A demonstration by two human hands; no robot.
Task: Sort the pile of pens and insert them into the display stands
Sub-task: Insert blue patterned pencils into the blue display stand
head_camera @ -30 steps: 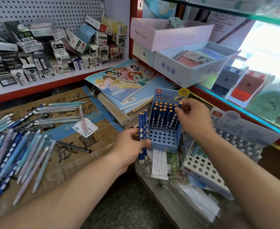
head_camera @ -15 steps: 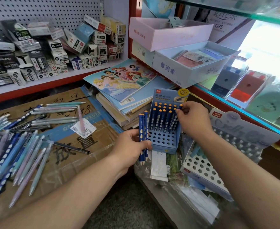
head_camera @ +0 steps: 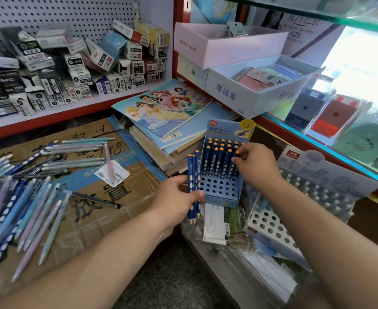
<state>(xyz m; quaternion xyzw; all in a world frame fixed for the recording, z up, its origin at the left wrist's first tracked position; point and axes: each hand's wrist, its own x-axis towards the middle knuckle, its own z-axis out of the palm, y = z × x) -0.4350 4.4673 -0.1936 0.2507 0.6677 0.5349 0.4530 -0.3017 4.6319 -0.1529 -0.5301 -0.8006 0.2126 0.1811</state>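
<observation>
At the left frame edge the loose pile of pens [head_camera: 27, 197] on flattened cardboard [head_camera: 116, 192] is cut off, and at lower right a forearm hides part of the white perforated stand [head_camera: 270, 226]. Centre frame, the left hand [head_camera: 177, 197] grips a bundle of dark blue pens [head_camera: 193, 172], orange-capped with pale oval dimples, tips down, just beside the blue display stand [head_camera: 219, 190]. The right hand [head_camera: 257, 166] pinches the end pen [head_camera: 233, 171] of the front filled row, fingers covering its cap.

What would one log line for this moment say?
step: filling blue display stand | left hand: holds blue pencils | right hand: pinches pencil in stand | loose pens: on cardboard
</observation>
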